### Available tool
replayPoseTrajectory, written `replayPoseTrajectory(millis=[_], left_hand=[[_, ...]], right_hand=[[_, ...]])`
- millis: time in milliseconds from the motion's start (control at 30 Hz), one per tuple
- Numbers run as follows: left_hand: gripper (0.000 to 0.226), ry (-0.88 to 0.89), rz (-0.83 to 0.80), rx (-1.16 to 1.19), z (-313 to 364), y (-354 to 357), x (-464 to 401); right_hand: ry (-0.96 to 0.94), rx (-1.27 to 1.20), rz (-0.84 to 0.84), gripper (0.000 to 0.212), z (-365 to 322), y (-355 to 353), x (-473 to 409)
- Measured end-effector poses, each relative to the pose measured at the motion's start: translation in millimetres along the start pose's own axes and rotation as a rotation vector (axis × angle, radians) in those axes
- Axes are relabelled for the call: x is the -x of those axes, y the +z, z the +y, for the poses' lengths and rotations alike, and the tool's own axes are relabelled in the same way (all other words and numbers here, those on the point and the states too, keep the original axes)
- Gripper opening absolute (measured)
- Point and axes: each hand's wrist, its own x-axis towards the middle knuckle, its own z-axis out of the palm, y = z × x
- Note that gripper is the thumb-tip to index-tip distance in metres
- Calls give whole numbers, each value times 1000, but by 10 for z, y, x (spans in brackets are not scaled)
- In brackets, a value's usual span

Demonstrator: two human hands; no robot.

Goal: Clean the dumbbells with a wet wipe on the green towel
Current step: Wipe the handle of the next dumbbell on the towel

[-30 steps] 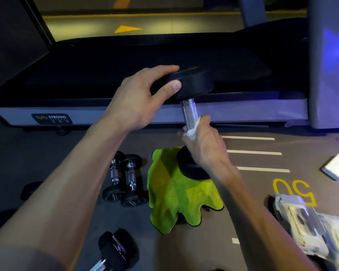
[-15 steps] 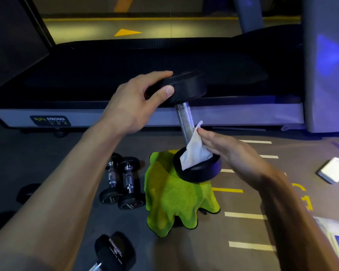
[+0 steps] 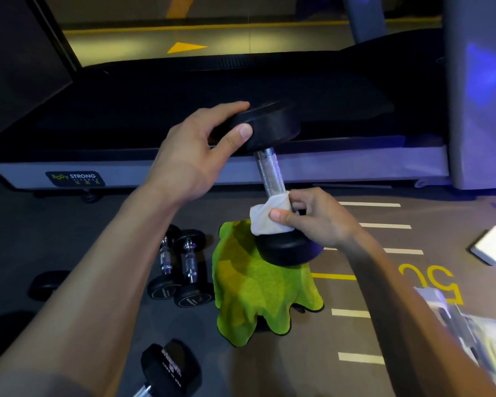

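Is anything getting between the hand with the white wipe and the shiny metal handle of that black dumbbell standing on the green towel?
Nothing visible does. The right hand already presses the white wet wipe around the bottom of the silver handle, just above the lower black weight. The left hand grips only the top weight.

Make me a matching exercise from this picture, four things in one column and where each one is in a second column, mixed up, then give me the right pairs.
Things:
1. wet wipe
2. left hand
3. green towel
4. pair of small dumbbells

Places:
A. lying on the floor left of the towel
B. gripping the upright dumbbell's top head
C. wrapped round the handle's lower end, pinched by the right hand
D. under the upright dumbbell's bottom head

Pairs: 1-C, 2-B, 3-D, 4-A
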Motion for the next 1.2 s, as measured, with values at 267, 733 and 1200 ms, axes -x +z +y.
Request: replayPoseTrajectory(millis=[267, 733, 1200], left_hand=[[46, 32, -4, -8, 121, 41, 55], [46, 17, 8, 1, 117, 31, 77], [48, -9, 37, -26, 138, 86, 47]], right_hand=[[-93, 232, 396, 30, -422, 4, -38], [-92, 74, 282, 30, -459, -31, -175], [-76, 10, 442, 34, -583, 172, -168]])
